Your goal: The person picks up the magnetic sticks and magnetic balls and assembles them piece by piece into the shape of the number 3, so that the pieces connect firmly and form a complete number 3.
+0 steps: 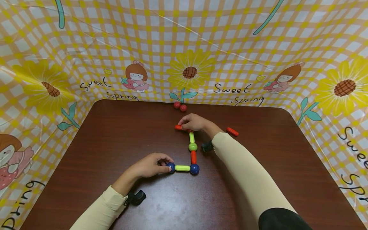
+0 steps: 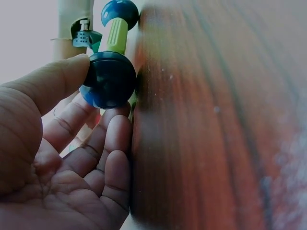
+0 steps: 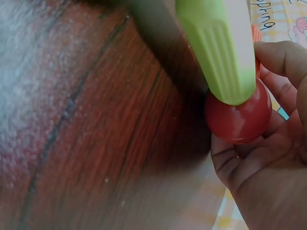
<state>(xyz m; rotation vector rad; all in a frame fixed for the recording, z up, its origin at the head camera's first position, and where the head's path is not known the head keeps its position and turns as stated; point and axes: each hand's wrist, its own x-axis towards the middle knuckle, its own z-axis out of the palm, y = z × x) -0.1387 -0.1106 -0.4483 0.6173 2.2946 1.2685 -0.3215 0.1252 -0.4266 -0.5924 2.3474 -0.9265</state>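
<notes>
On the table lies an L-shaped chain of toy rods and balls. My left hand [image 1: 150, 164] pinches the blue ball [image 2: 109, 81] at its left end between thumb and fingers. From there a yellow-green rod [image 1: 182, 168] runs to the corner blue ball [image 1: 194, 169]. A red rod [image 1: 194, 157], a green ball [image 1: 193, 147] and another yellow-green rod [image 1: 192, 137] lead away from the corner to a red ball [image 3: 240, 120]. At that far end my right hand [image 1: 196, 122] pinches a red rod [image 1: 178, 127] pointing left from the red ball, its fingers partly hiding both.
Two loose red balls [image 1: 183, 108] sit at the table's back edge. A spare red rod [image 1: 232, 131] lies right of my right hand. Checked cloth [image 1: 161, 38] hangs behind and beside the brown table [image 1: 129, 127].
</notes>
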